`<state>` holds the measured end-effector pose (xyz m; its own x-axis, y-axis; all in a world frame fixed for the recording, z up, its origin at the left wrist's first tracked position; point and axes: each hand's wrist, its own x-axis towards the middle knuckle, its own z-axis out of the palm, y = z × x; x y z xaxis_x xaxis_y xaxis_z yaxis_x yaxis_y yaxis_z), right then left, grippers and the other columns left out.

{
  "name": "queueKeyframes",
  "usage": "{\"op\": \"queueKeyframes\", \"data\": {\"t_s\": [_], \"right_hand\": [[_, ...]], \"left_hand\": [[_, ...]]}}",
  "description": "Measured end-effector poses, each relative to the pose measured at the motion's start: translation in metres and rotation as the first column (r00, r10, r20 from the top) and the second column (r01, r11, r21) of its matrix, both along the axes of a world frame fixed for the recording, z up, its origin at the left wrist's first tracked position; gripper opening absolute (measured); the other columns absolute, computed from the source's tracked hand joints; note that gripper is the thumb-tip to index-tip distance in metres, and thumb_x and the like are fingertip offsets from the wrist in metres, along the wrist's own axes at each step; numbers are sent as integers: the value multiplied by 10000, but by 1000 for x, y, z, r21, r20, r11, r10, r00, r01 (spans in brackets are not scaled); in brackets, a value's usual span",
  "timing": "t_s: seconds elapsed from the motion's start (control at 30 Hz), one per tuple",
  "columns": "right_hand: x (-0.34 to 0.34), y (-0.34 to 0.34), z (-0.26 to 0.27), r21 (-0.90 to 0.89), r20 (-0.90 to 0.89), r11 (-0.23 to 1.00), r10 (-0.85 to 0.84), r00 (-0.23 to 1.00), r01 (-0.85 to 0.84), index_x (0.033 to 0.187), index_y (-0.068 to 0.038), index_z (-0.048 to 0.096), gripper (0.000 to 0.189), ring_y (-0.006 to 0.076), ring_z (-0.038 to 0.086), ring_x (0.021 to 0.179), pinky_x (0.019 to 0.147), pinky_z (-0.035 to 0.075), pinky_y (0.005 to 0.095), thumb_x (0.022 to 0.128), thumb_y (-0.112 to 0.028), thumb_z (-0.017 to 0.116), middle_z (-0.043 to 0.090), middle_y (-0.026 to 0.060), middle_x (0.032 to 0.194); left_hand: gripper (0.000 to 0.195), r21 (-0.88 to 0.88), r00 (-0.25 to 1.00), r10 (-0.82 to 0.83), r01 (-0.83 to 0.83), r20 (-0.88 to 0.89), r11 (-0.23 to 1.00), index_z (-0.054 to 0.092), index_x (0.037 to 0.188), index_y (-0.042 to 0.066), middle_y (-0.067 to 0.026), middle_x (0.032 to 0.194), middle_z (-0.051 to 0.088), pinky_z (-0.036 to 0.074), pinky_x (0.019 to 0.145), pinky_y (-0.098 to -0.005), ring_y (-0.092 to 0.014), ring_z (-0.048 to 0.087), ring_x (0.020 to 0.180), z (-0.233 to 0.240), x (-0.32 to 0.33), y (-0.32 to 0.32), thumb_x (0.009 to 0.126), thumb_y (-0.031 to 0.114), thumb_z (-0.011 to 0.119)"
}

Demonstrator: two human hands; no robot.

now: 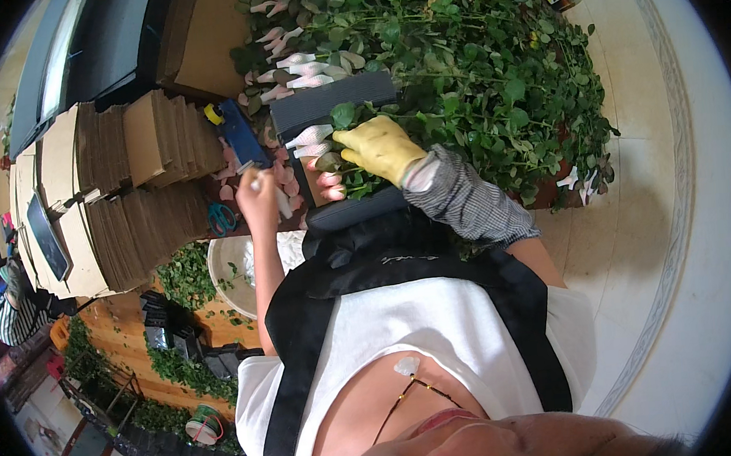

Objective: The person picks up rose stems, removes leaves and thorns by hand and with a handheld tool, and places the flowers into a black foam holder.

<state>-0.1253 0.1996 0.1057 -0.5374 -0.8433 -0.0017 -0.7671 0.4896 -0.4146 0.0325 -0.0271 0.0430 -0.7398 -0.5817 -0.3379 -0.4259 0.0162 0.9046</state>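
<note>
My left hand [257,194], bare, has its fingers bent together at the lower end of a blue tape dispenser [241,135] with a yellow roll. A small whitish bit shows at its fingertips; what it is cannot be told. My right hand [382,149], in a yellow rubber glove, lies palm down over leafy rose stems, just right of two rosebuds in white foam nets [312,141]. Its underside is hidden. Below these, bare pink rosebuds [331,186] lie over cardboard, between a dark corrugated strip [334,100] and a black padded edge [355,209].
Leafy roses [488,79] cover the table's right; netted buds [307,70] lie at its top. Stacked cardboard pieces [143,142] with a phone [48,234] stand left. Teal scissors [221,219], petals and a white tub [220,282] are near my left arm. Another person [18,312] is far left.
</note>
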Motion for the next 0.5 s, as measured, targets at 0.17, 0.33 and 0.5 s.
{"op": "queueKeyframes", "data": {"t_s": [0.17, 0.33, 0.5], "right_hand": [[2, -42, -20, 464, -138, 884, 9, 990, 57, 827, -136, 787, 217, 269, 759, 844, 769, 574, 397, 909, -173, 589, 774, 124, 868], [-7, -29, -35, 378, -162, 921, -39, 986, 98, 806, -121, 774, 153, 266, 751, 818, 734, 562, 405, 869, -177, 646, 768, 113, 834], [-13, -19, -54, 48, -114, 990, -129, 985, 135, 897, -110, 750, 127, 320, 698, 820, 786, 542, 442, 824, -204, 705, 720, 96, 833]], "left_hand": [[405, -494, 921, -249, 373, 299, 785, 663, 1110, -28, -310, 938, 706, 544, 772, -495, -456, 707, 901, 16, -43, 49, 982, 355, 633], [338, -535, 978, -202, 193, 43, 822, 717, 951, 1, -262, 889, 695, 535, 727, -482, -477, 671, 859, 19, -42, 56, 980, 329, 638], [199, -151, 973, 98, -131, -209, 980, 669, 883, -42, -86, 669, 602, 465, 614, -353, -163, 549, 647, -3, -15, 49, 956, 131, 605]]}}
